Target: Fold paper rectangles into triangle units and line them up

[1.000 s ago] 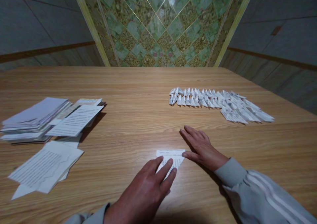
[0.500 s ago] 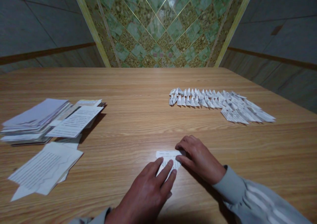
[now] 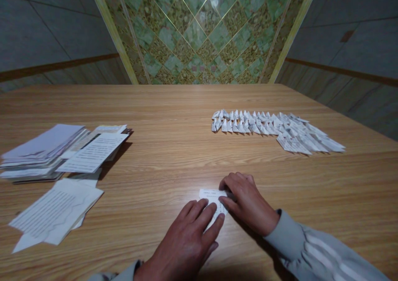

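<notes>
A small printed paper slip (image 3: 211, 197) lies on the wooden table (image 3: 174, 119) near the front edge. My left hand (image 3: 189, 239) rests flat on its near side, fingers stretched out over the paper. My right hand (image 3: 245, 200) is on the slip's right end, its fingers curled and pressing down on the paper. Most of the slip is hidden under both hands. A long row of several small folded paper pieces (image 3: 273, 129) lies farther back on the right.
At the left stands a stack of printed sheets (image 3: 59, 150), with loose cut sheets (image 3: 54, 212) in front of it. A tiled green wall panel (image 3: 202, 32) rises behind the table's far edge.
My right hand has moved left from beside the slip onto its right end and curled its fingers. My left hand has stayed pressed on the slip.
</notes>
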{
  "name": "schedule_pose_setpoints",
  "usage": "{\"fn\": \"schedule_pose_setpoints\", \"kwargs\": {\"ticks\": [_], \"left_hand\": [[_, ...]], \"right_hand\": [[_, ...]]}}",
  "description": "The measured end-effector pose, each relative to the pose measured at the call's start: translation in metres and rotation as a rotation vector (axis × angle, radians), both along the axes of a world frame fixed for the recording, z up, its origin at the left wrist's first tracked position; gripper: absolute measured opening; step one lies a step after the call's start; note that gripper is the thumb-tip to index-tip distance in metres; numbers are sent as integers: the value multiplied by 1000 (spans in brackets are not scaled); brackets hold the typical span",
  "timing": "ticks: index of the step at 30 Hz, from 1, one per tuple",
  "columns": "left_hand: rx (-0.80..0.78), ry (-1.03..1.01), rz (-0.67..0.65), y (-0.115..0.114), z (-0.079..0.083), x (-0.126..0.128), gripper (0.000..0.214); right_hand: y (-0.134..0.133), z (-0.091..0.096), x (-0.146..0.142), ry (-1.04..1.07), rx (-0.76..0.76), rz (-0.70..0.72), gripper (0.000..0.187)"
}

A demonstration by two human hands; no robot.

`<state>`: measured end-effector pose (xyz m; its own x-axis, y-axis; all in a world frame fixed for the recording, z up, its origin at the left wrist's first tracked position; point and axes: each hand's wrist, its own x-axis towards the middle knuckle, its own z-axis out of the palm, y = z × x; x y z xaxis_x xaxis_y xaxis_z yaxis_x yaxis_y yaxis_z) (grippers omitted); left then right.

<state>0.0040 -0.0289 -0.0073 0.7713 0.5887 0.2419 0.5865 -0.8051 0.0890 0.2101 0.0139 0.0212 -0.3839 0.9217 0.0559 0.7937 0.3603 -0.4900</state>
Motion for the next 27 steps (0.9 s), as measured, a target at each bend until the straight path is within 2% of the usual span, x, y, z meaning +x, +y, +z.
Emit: {"fn": "schedule_pose_setpoints", "kwargs": {"ticks": [8, 14, 20, 27], "left_hand": [[-15, -2, 15, -1, 5, 0, 48], [-24, -24, 25, -1, 4, 0, 45], [-33, -25, 24, -1, 1, -1, 47], [25, -15, 37, 0, 8, -2, 42]], "right_hand": [[3, -3, 2, 36, 0, -22, 9], [4, -3, 0, 74, 45, 59, 15], [2, -3, 0, -3, 146, 149, 7], [6, 0, 0, -94, 244, 262, 19]]}}
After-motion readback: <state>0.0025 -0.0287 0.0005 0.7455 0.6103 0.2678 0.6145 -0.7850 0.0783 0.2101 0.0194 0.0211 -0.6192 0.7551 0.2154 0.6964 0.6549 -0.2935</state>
